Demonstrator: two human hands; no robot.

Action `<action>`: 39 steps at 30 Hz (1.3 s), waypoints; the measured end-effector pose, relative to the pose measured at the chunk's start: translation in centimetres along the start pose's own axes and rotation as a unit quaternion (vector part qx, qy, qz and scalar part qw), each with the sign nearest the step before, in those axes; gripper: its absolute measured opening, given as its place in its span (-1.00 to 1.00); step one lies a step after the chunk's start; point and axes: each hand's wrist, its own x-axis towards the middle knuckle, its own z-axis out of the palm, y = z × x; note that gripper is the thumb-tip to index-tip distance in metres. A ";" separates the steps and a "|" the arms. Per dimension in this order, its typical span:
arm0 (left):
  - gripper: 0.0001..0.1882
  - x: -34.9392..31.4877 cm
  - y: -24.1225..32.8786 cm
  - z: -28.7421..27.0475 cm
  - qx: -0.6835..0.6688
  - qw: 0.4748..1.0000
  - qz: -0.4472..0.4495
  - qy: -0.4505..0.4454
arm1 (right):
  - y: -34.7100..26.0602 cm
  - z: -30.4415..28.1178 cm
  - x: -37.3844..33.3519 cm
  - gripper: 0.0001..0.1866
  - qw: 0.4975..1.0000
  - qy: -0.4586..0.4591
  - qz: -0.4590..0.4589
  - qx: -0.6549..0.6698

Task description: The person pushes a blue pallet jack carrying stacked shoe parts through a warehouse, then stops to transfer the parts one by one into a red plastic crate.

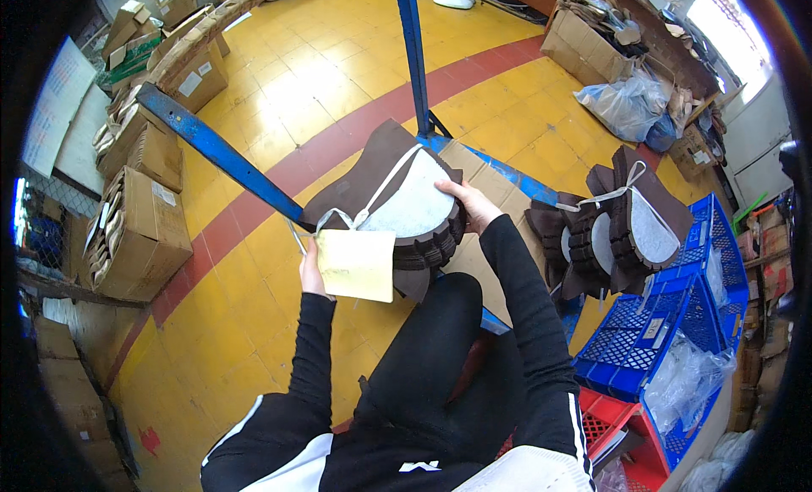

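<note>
A stack of dark brown cut pieces (pixel 351 175), tied with a white strap (pixel 391 184), rests tilted in front of me above my lap. A pale grey-white piece (pixel 414 200) lies on top. My right hand (pixel 474 206) grips the stack's right edge, thumb on top and its other fingers mostly hidden. With my left hand (pixel 311 270) I pinch the left edge of a yellow paper sheet (pixel 359 268), which hangs over the stack's near left side. Similar tied brown bundles (pixel 622 217) with pale pieces sit to the right.
Blue metal posts (pixel 224 153) rise from a blue frame (pixel 533 187) with cardboard (pixel 482 263) on it. Blue crates (pixel 630 340) and a red crate (pixel 605 416) stand at right. Cardboard boxes (pixel 148 230) line the left; plastic bags (pixel 626 103) lie at far right.
</note>
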 end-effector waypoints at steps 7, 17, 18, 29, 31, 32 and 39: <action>-0.54 1.4 3.6 -0.7 0.003 0.994 -0.045 -0.105 | 4.1 1.5 -4.0 -0.20 0.988 0.079 -0.106 -0.081; -0.73 -3.3 4.5 -0.2 0.109 0.957 -0.051 -0.265 | 14.6 0.8 -18.6 -0.32 0.956 0.100 -0.204 0.185; -0.69 -4.2 3.7 1.4 0.152 0.945 0.043 -0.285 | 15.8 0.0 -20.8 -0.32 0.944 0.124 -0.214 0.217; -0.27 -29.0 -3.6 24.1 0.165 0.669 0.067 -0.722 | 30.1 -4.1 -43.3 -0.27 0.660 0.304 -0.299 0.619; -0.28 -33.9 -2.1 27.0 0.173 0.612 0.022 -0.772 | 33.4 -4.4 -46.5 -0.33 0.576 0.392 -0.346 0.628; -0.28 -36.3 -1.2 28.4 0.181 0.582 0.003 -0.793 | 34.5 -5.1 -48.0 -0.35 0.552 0.435 -0.400 0.588; -0.68 -30.9 -2.5 29.6 0.230 0.703 -0.030 -0.673 | 41.1 -11.9 -64.6 -0.40 0.351 0.634 -0.494 0.480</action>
